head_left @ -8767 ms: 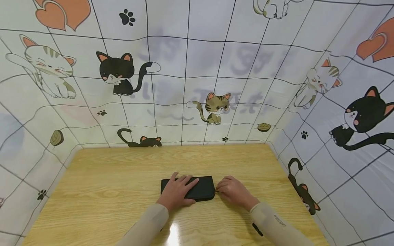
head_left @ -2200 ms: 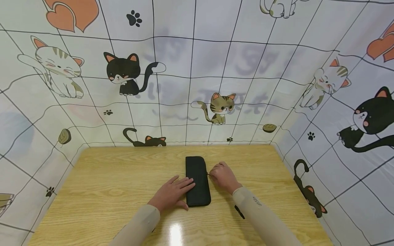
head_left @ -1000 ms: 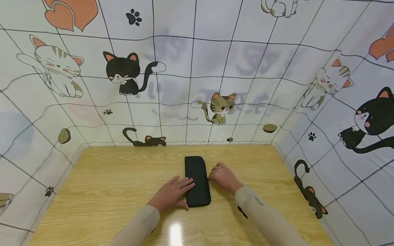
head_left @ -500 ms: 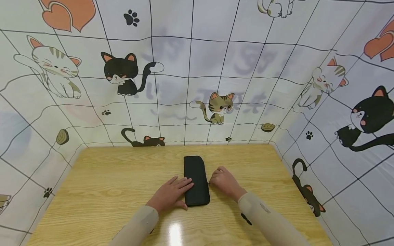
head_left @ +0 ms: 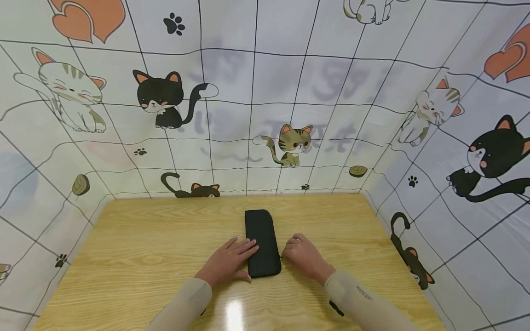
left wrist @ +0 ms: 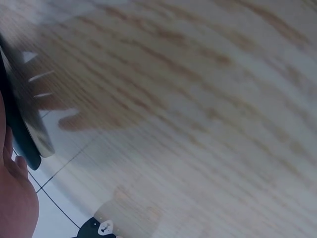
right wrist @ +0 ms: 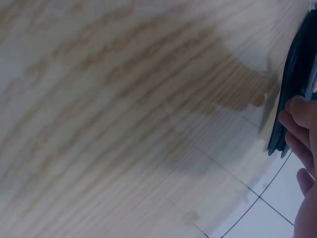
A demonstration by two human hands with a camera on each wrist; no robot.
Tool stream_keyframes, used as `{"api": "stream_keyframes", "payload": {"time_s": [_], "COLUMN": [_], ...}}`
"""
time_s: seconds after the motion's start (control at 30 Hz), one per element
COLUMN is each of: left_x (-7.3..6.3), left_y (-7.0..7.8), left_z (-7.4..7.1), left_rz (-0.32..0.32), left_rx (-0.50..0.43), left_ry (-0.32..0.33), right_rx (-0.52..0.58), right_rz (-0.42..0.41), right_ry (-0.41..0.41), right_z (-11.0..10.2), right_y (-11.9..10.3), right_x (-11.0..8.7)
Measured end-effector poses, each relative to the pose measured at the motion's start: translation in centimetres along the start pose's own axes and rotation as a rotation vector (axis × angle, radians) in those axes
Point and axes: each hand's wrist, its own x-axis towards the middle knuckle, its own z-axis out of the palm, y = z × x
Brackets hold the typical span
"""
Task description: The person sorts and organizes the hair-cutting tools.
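Observation:
A flat black zip case [head_left: 266,250] lies on the table with its long sides pointing away from me. My left hand [head_left: 227,263] rests on its left part, fingers extended across the top and thumb by the near edge. At the case's right side, low down, my right hand [head_left: 307,258] pinches the small zipper pull [head_left: 281,257] with curled fingers. The left wrist view catches only an edge of the case [left wrist: 22,134] beside part of that hand. In the right wrist view, fingertips [right wrist: 298,110] meet the zipped side of the case [right wrist: 293,74]. The zipper teeth are too small to make out.
The wooden table [head_left: 165,239] ends at a cat-print cloth [head_left: 232,119] hung behind it and along both sides. A dark strap [head_left: 336,308] shows beneath the right forearm. Light glares off the near tabletop.
The case was first crosswise, then turned lengthwise. Since then my right hand has slid along its right side toward me with the zipper pull. My left hand has stayed on the case.

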Motion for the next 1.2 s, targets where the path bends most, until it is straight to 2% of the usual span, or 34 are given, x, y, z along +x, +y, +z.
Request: {"api": "stream_keyframes", "payload": {"time_s": [0.17,0.33,0.73,1.0,1.2], "left_x": [0.0,0.0,0.0,0.1,0.1], "left_y": [0.1,0.1,0.1,0.1,0.1], "left_z": [0.0,-0.1,0.0,0.1,0.2], "left_rz": [0.001,-0.010,-0.011,-0.003,-0.002], "left_rx": [-0.013,-0.019,-0.023,-0.030,-0.004], "left_ry": [0.010,-0.013,-0.008,0.009,0.030], "right_rx": [-0.005,0.013,0.080,0.070,0.085], "right_rz": [-0.030,-0.034,-0.042,-0.004,0.056], "right_ry": [0.027,0.006,-0.005,0.029,0.004], "right_z": [0.0,-0.4,-1.1,-1.5,-1.8], "right_y": [-0.5,-1.0,-2.5,-4.0,-5.4], "right_x": [-0.6,-0.9,-1.4,-1.3,-1.1]}}
